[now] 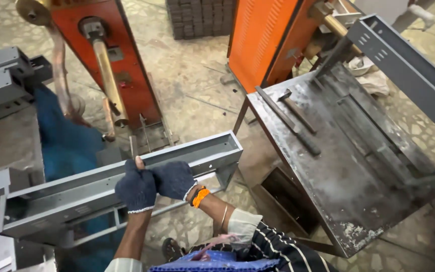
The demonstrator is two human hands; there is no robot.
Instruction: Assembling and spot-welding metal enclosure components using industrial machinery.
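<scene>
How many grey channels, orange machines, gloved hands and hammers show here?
Grey channels: 2, one held, one at right
Orange machines: 2, left and right
Gloved hands: 2, left hand and right hand
Hammers: 1
Total: 7

No packages, labels, signs or screens show anywhere in this view.
</scene>
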